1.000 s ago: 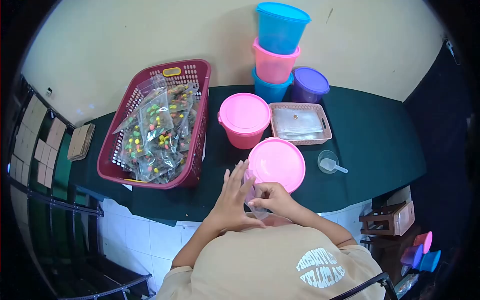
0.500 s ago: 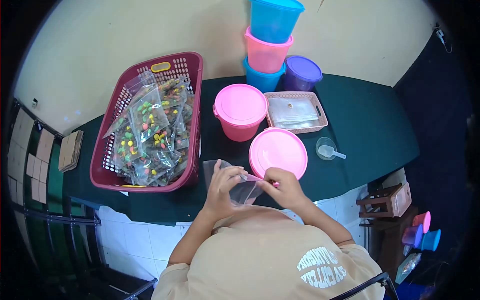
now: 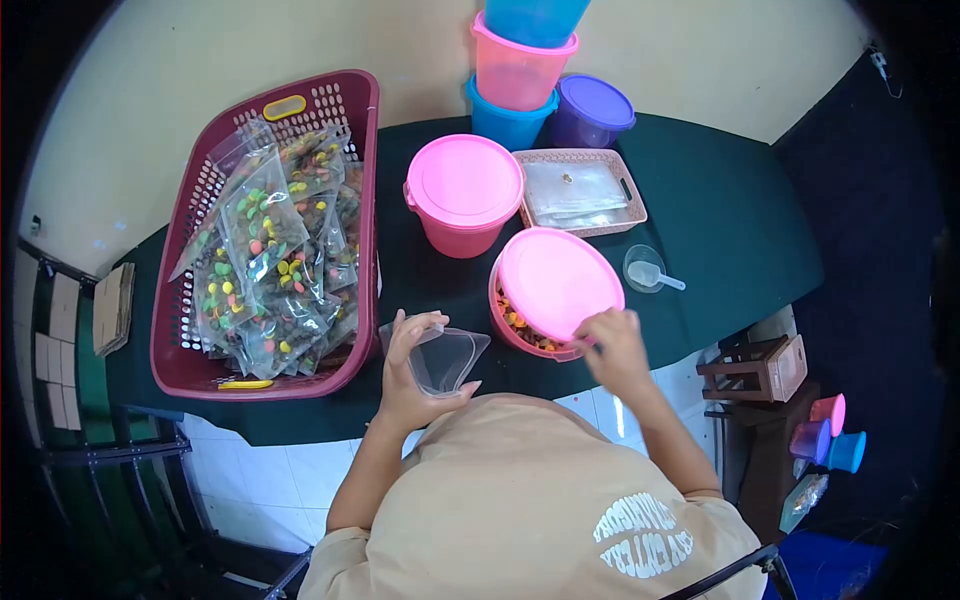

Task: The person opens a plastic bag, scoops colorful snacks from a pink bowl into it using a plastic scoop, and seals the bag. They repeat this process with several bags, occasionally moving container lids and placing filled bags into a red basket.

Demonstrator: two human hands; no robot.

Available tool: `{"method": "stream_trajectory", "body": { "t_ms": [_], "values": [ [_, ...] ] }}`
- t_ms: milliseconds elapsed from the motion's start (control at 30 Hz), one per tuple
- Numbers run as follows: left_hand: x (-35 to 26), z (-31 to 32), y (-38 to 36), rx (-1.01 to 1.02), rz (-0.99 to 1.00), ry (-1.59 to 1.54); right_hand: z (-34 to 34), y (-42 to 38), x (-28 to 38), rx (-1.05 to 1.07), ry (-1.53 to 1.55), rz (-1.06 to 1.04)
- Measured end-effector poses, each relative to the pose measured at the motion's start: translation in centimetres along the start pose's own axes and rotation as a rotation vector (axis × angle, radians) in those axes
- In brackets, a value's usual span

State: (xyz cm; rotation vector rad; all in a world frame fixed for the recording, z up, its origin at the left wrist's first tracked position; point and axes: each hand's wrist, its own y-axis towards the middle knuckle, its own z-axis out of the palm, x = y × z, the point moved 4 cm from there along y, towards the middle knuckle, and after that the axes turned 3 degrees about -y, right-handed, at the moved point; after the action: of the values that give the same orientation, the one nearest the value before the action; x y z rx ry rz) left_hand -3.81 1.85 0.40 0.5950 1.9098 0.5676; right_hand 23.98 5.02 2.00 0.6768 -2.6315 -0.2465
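Note:
My left hand (image 3: 412,375) holds a clear plastic bag (image 3: 440,358) with its mouth spread wide and nothing visible inside. My right hand (image 3: 612,350) grips the near edge of a pink lid (image 3: 560,285). The lid sits tilted and partly off a pink tub (image 3: 535,350), so small orange and brown pieces (image 3: 517,322) show in the gap on the left. Right of the tub stands a clear cup (image 3: 642,266) with a white scoop (image 3: 660,277) in it.
At left, a maroon basket (image 3: 368,210) holds several filled bags of colourful candies (image 3: 262,225). Behind are a closed pink tub (image 3: 465,190), a pink tray (image 3: 640,205) with flat clear bags (image 3: 575,190), stacked blue and pink tubs (image 3: 520,75) and a purple tub (image 3: 595,110).
My right hand has left the bag and taken the lid's edge, lifting it partly off the tub. The bag in my left hand is now opened wide. The view has shifted slightly.

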Motion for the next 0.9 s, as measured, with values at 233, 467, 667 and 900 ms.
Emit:
{"method": "stream_trajectory", "body": {
  "t_ms": [233,467,667,900],
  "values": [
    [0.5,0.2,-0.4,0.026,-0.011,-0.144,-3.9,11.0,-0.5,-0.162,-0.08,-0.164],
    [-0.2,0.1,-0.4,-0.002,-0.019,-0.131,7.5,22.5,-0.4,-0.132,-0.358,-0.454],
    [0.0,0.6,-1.7,-0.023,-0.064,-0.096,11.9,24.0,-0.5,-0.061,-0.373,-0.46],
    [-0.2,1.5,-2.0,0.048,-0.209,0.012,6.5,17.8,-4.1,-0.19,-0.018,-0.237]
  ]
}}
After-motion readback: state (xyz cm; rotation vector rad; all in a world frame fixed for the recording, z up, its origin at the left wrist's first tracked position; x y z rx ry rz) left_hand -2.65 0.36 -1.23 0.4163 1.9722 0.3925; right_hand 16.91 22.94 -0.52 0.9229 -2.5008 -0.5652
